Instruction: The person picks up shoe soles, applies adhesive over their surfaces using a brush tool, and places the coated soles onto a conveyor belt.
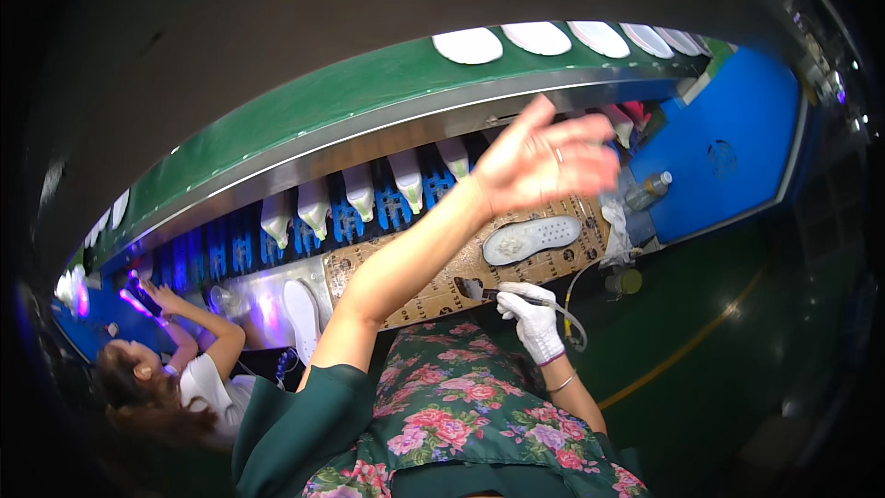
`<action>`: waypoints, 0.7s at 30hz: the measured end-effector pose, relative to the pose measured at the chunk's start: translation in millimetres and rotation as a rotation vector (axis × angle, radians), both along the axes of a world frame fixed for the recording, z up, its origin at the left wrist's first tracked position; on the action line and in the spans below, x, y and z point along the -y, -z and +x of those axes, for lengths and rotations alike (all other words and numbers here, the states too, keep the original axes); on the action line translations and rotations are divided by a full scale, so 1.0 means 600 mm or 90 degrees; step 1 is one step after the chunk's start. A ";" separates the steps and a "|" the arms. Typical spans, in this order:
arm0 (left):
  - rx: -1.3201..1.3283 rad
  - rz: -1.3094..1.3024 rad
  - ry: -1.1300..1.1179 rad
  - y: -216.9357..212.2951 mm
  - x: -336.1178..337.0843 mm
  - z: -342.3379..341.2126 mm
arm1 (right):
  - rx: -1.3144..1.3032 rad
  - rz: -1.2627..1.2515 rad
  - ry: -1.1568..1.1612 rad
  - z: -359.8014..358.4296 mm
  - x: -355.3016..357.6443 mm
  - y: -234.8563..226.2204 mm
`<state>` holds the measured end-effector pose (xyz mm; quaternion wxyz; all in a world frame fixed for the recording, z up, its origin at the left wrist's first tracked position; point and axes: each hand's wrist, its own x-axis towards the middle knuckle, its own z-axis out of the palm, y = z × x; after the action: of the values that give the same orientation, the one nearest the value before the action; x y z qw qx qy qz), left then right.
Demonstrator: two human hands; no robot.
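Head cam, cardboard-topped bench (pixel 429 295), grn belt (pixel 341 97), L fingers (pixel 585 154) apart, R fingers (pixel 510 308) clamped on brush (pixel 470 290)

left grip (pixel 546 162) blurred; forearm (pixel 415 244) hides some cardboard (pixel 426 304)

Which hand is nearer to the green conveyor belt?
Left. The bare left hand is stretched toward the green conveyor belt, just short of it in view; the gloved right hand is farther back, near the floral apron, holding a brush.
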<state>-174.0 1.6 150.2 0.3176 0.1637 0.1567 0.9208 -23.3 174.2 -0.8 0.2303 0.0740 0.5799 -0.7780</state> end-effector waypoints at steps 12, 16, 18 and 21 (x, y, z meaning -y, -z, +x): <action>-0.246 -1.140 -0.951 0.032 0.428 0.139 | 0.176 -0.121 -0.069 -0.031 0.097 0.047; -0.113 -1.655 -1.092 0.071 0.672 0.168 | 0.173 -0.099 -0.096 -0.025 0.114 0.044; -0.022 -1.628 -1.016 0.054 0.724 0.179 | 0.135 -0.069 -0.081 -0.021 0.121 0.039; 0.051 -1.655 -1.071 0.090 0.856 0.186 | 0.137 -0.064 -0.104 -0.007 0.144 0.030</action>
<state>-62.6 -511.8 96.4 -0.3516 -0.3718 0.8567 0.0654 -27.6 88.1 -18.6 0.3574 0.0981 0.5160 -0.7723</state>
